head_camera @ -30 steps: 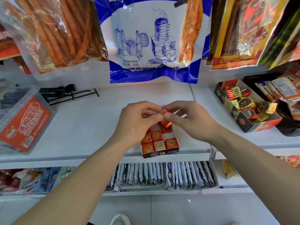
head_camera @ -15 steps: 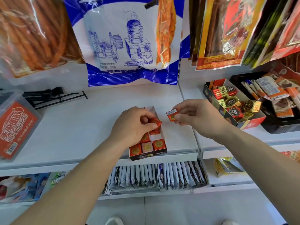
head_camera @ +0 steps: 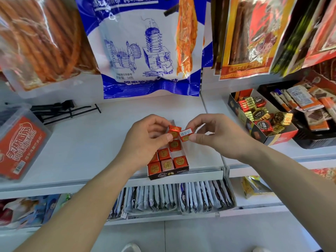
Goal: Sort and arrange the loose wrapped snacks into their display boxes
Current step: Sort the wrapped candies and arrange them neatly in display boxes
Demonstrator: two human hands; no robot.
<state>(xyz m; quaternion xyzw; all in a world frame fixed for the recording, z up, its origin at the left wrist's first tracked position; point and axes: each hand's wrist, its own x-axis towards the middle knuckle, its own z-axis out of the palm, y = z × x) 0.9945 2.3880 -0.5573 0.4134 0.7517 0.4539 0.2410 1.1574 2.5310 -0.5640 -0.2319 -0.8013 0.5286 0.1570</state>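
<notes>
In the head view, the left hand (head_camera: 145, 140) pinches a red candy cube (head_camera: 174, 131) with its thumb and fingers. The right hand (head_camera: 218, 135) pinches a barcode cube (head_camera: 185, 134). Both cubes sit side by side, just above the little box (head_camera: 169, 174) on the white shelf (head_camera: 91, 151).

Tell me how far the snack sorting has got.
Done: red foil-wrapped cubes sit in rows in the small dark display box. In hand: left hand pinches a red cube, right hand a barcode-labelled cube. Left: bare gaps in that box; the open box of gold and red sweets looks jumbled.
</notes>
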